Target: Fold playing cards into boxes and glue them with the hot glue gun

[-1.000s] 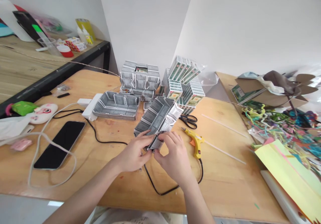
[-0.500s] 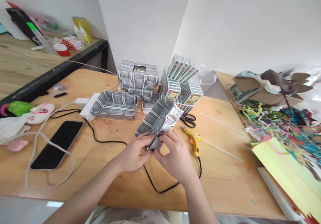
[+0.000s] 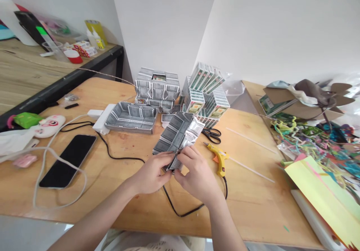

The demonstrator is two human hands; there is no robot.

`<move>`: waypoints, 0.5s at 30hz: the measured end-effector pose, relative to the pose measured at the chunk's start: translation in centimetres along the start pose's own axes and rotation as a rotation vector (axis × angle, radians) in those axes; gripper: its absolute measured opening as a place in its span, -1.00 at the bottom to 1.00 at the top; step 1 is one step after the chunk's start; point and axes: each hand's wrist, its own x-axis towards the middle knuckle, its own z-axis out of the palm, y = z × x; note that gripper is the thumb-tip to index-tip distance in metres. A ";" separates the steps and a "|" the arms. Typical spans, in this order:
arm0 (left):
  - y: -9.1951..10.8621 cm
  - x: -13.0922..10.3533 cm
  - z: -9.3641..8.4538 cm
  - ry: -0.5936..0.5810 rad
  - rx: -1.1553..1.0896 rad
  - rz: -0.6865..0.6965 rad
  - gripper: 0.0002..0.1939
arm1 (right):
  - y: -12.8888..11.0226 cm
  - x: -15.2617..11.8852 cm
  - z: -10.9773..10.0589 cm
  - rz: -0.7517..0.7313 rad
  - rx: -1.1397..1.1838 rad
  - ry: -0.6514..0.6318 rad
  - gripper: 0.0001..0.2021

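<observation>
A tray-like piece folded from grey patterned cards (image 3: 172, 135) is held tilted above the table's middle. My left hand (image 3: 152, 171) pinches its near left edge. On the near right side, my right hand (image 3: 195, 170) grips the same piece, fingertips close to the left ones. Part of the near end is hidden behind my fingers. Behind it to the left lies a similar open card tray (image 3: 131, 120). A stacked card structure (image 3: 157, 88) stands at the back. Right of my hands are a yellow glue gun (image 3: 218, 157) and black scissors (image 3: 213, 135).
Stacked card boxes (image 3: 208, 97) rise at the back. A phone (image 3: 68, 161), white cable and power strip (image 3: 105, 118) lie left. Two clear sticks (image 3: 251, 140) rest at right, beside yellow paper (image 3: 323, 191) and pipe cleaners (image 3: 317, 142). The glue gun's black cord loops near my hands.
The whole view has shifted slightly, with the table's objects appearing a little further right. Both hands keep their hold on the card piece, which has barely changed its tilt.
</observation>
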 end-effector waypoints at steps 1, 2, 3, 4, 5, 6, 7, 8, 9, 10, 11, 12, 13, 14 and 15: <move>0.0 0.0 0.0 0.012 -0.012 -0.007 -0.77 | 0.1 -0.1 0.1 0.004 -0.004 0.007 -0.85; 0.0 0.0 0.0 0.028 -0.026 -0.016 -0.76 | 0.1 -0.1 0.1 0.010 -0.003 0.023 -0.86; 0.0 -0.1 -0.1 0.041 -0.044 -0.028 -0.74 | 0.2 -0.2 0.2 0.014 0.006 0.051 -0.87; 0.0 -0.1 -0.1 0.046 -0.066 -0.041 -0.72 | 0.3 -0.3 0.3 0.016 0.022 0.088 -0.88; 0.0 -0.2 -0.2 0.044 -0.089 -0.057 -0.70 | 0.4 -0.4 0.4 0.017 0.044 0.127 -0.87; -0.1 -0.2 -0.3 0.036 -0.111 -0.073 -0.68 | 0.5 -0.5 0.4 0.020 0.067 0.158 -0.85; -0.1 -0.3 -0.3 0.023 -0.127 -0.088 -0.68 | 0.6 -0.6 0.5 0.026 0.089 0.175 -0.84; -0.1 -0.3 -0.3 0.010 -0.136 -0.099 -0.67 | 0.7 -0.7 0.4 0.036 0.106 0.178 -0.84; -0.1 -0.3 -0.3 0.000 -0.139 -0.105 -0.68 | 0.7 -0.7 0.4 0.049 0.119 0.168 -0.84; -0.1 -0.3 -0.3 -0.002 -0.140 -0.106 -0.68 | 0.7 -0.8 0.4 0.064 0.129 0.152 -0.84; -0.1 -0.3 -0.3 0.001 -0.140 -0.103 -0.68 | 0.6 -0.8 0.3 0.079 0.137 0.141 -0.84; -0.1 -0.3 -0.3 0.005 -0.139 -0.099 -0.67 | 0.5 -0.8 0.3 0.094 0.144 0.140 -0.84; -0.1 -0.3 -0.3 0.010 -0.136 -0.095 -0.67 | 0.4 -0.8 0.2 0.105 0.146 0.145 -0.84; 0.0 -0.3 -0.3 0.013 -0.132 -0.090 -0.66 | 0.3 -0.8 0.2 0.110 0.140 0.152 -0.85; 0.0 -0.3 -0.3 0.015 -0.126 -0.084 -0.66 | 0.2 -0.7 0.3 0.109 0.128 0.161 -0.85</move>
